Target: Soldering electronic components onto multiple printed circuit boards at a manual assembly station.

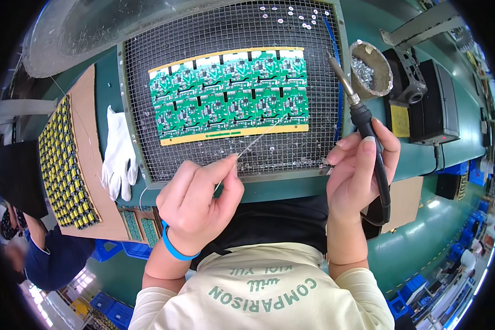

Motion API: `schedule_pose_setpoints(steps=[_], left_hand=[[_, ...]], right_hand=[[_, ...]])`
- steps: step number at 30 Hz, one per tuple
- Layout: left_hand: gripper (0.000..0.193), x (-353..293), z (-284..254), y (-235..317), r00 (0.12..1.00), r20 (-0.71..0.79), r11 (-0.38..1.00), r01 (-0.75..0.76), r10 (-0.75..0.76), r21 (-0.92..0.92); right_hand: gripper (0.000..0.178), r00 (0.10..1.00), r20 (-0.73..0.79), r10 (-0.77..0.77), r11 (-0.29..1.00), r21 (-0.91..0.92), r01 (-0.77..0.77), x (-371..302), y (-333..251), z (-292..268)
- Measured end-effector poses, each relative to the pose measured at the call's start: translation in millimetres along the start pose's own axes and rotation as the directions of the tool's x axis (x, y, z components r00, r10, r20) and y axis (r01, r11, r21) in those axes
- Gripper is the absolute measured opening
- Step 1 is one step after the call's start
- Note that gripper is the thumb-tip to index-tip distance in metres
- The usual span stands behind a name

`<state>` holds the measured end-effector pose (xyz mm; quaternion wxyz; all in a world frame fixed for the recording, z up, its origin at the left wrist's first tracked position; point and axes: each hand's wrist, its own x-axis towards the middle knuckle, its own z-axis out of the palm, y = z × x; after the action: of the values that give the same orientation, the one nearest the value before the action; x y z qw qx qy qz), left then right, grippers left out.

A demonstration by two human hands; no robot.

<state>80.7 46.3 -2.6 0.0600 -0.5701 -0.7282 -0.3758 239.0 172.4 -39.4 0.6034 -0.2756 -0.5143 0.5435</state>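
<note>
A panel of joined green circuit boards [231,93] with yellowish edge strips lies on a black mesh mat [143,110]. Pinched between the fingertips of my left hand [201,201] is a thin solder wire [253,144], whose far end reaches the panel's lower right part. A blue band [176,247] circles my left wrist. My right hand [363,165] grips a soldering iron [363,118] by its black handle. The iron's metal tip points up and away, to the right of the panel and apart from it.
Right of the mat's frame stand a rough cup of silvery scraps [371,69], an iron holder [410,82], a yellow sponge [400,121] and a black box [437,104]. To the left lie a white glove [119,151] and rows of yellow-black components [69,165] on cardboard. Small white pieces [305,22] dot the mat's far edge.
</note>
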Motion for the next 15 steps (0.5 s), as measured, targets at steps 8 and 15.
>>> schedule_pose_setpoints(steps=[8,15], left_hand=[[0.023,-3.5,-10.7,-7.9,0.995,-0.064,0.996,0.076,-0.072,0.047],[0.022,4.1,-5.3,-4.2,0.999,-0.047,1.0,-0.008,0.007,-0.017]], right_hand=[[0.026,1.0,-0.011,-0.002,1.0,-0.004,0.002,-1.2,-0.3,2.0],[0.026,1.0,-0.005,0.001,1.0,-0.021,-0.001,-1.9,-0.1,2.1]])
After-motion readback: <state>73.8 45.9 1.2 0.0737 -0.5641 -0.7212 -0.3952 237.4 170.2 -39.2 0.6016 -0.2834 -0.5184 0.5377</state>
